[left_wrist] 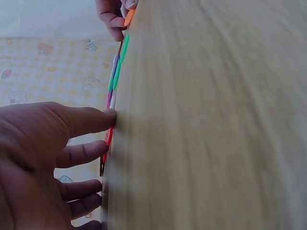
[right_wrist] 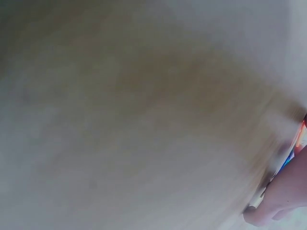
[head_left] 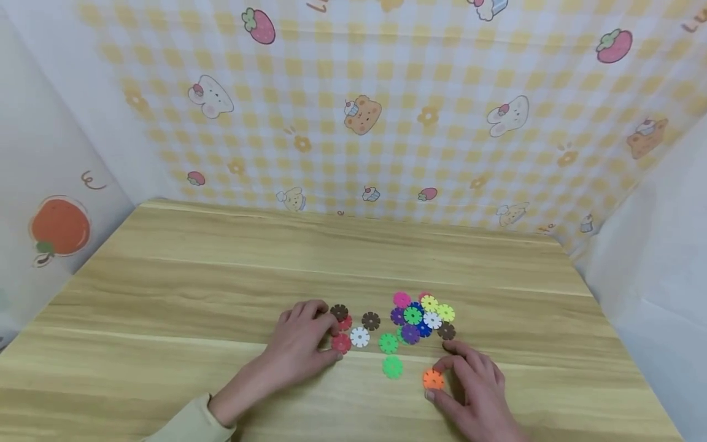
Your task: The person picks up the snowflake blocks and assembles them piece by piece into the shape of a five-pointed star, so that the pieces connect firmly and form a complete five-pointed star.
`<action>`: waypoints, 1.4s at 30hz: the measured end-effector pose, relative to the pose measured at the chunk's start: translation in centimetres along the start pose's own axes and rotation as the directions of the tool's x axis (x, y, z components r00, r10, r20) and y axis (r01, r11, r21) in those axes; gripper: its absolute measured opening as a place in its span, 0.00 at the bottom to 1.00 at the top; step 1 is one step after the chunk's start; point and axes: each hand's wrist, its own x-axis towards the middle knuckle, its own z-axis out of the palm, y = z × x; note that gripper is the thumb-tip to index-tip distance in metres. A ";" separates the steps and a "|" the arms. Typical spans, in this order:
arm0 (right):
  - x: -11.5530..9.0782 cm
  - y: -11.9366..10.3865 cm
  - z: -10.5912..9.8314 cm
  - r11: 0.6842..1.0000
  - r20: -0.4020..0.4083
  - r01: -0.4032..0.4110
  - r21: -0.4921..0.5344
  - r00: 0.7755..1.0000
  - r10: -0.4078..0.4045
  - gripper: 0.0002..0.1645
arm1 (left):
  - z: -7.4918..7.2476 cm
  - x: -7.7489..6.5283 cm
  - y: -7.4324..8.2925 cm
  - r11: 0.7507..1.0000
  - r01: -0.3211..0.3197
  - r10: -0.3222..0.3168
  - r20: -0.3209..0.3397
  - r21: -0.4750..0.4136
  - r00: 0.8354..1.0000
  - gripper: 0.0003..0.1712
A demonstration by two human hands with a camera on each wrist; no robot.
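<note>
Right hand (head_left: 479, 388) pinches orange disc (head_left: 433, 380); left hand (head_left: 300, 345), fingers spread, touches red disc (head_left: 342, 344). Looks early: no discs (head_left: 393, 367) visibly joined (pile (head_left: 412, 316) overlaps, can't be sure).

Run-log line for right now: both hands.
left hand: touching notched red plastic disc | right hand: pinching notched orange plastic disc | surface: wood-grain tabletop

Printed on yellow-checked cloth (head_left: 397, 147), brown script, fragments only: first scrap (head_left: 317, 7) cut by upper edge, possibly "Lu"; second scrap (head_left: 695, 24) at far upper right, similar; third scrap (head_left: 547, 228) at lower right, unreadable; "e"-like mark (head_left: 340, 213) along bottom edge. Complete words: none readable.
</note>
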 end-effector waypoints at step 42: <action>1.8 -1.2 -1.8 0.947 0.082 -0.280 0.155 0.959 0.270 0.14 | 0.3 0.4 0.2 0.969 -0.034 0.033 -0.009 -0.245 0.999 0.15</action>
